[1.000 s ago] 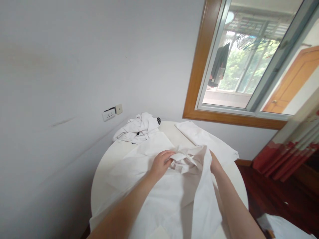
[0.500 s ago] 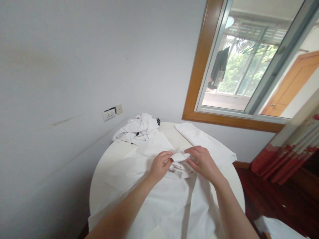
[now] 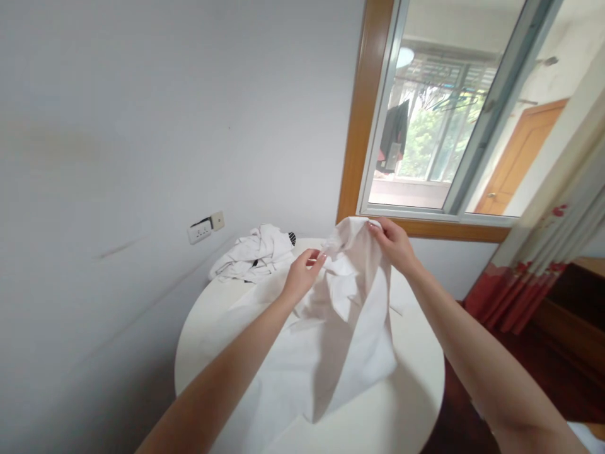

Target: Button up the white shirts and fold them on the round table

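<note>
A white garment [image 3: 331, 340] lies over the round white table [image 3: 406, 403], and its top part is raised off the surface. My left hand [image 3: 302, 272] pinches a fold near the garment's upper left edge. Higher up and to the right, my right hand [image 3: 394, 243] grips the lifted top edge. Both hands are closed on the cloth, which hangs down between my forearms. The cloth hides the folded white piece that lay behind it.
A crumpled white pile with black marks [image 3: 253, 255] sits at the table's far left, near a wall socket [image 3: 199, 231]. A wood-framed window [image 3: 425, 126] is behind the table. Red and white curtains [image 3: 543, 252] hang at the right over a dark floor.
Both hands have lifted the garment's top part up from the table. My right hand has risen higher and further away. The view has shifted a little.
</note>
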A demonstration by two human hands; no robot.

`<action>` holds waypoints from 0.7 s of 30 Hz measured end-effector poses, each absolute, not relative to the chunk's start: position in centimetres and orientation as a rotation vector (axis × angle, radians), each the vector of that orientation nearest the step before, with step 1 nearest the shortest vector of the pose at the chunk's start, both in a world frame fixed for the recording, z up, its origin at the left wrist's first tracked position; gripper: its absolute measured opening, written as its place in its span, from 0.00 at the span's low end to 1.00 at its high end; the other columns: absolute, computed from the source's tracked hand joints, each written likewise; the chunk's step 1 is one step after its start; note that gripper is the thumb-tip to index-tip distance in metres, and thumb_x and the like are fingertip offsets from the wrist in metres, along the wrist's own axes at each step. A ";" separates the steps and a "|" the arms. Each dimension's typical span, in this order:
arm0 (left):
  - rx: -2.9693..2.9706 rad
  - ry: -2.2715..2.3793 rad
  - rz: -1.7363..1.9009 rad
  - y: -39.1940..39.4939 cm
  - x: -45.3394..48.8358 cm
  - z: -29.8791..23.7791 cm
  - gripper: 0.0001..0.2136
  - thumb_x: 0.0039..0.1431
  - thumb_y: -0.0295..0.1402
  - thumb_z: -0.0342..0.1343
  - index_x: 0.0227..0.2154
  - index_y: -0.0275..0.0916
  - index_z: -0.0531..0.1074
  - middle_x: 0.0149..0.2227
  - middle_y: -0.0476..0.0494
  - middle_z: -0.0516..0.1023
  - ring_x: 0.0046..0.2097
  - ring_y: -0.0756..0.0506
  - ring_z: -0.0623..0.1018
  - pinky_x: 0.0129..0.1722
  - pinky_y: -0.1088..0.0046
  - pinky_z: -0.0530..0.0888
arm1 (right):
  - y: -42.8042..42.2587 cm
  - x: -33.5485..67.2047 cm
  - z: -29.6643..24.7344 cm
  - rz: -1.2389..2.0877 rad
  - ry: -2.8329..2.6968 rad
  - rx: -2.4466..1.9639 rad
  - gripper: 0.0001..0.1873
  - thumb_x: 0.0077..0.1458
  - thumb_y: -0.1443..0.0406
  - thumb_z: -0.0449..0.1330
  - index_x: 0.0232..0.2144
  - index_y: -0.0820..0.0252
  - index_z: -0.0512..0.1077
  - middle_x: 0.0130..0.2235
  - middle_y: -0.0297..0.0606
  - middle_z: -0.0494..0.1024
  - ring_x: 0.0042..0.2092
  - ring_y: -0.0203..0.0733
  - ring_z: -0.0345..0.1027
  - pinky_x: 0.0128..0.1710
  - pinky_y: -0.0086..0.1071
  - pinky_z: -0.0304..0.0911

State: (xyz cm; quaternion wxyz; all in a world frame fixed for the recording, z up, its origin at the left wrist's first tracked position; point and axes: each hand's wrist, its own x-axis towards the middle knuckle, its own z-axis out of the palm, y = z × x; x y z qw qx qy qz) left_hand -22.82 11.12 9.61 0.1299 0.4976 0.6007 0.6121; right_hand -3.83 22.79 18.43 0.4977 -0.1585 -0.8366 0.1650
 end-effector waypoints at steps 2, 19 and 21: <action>1.322 1.622 1.673 10.7 -23.5 12.0 0.15 0.53 0.46 0.52 0.29 0.37 0.69 0.33 0.45 0.74 0.36 0.47 0.76 0.31 0.73 0.75 | 23.0 -3.5 20.1 0.355 -2.012 -0.402 0.18 0.57 0.52 0.50 0.22 0.57 0.62 0.23 0.31 0.62 0.27 0.37 0.57 0.28 0.29 0.52; 1.768 1.878 1.506 6.6 -23.9 26.5 0.24 0.46 0.50 0.58 0.41 0.38 0.68 0.39 0.43 0.75 0.43 0.43 0.74 0.46 0.66 0.70 | 23.6 -3.1 29.3 -0.020 -1.903 -0.399 0.22 0.56 0.52 0.51 0.17 0.56 0.51 0.19 0.30 0.52 0.24 0.36 0.50 0.26 0.31 0.46; 1.786 1.781 1.377 5.4 -24.6 26.9 0.27 0.37 0.46 0.65 0.41 0.38 0.70 0.38 0.43 0.76 0.41 0.43 0.76 0.43 0.66 0.72 | 23.9 -2.5 30.4 -0.033 -1.904 -0.388 0.22 0.56 0.54 0.52 0.17 0.56 0.51 0.19 0.30 0.52 0.25 0.36 0.50 0.26 0.31 0.46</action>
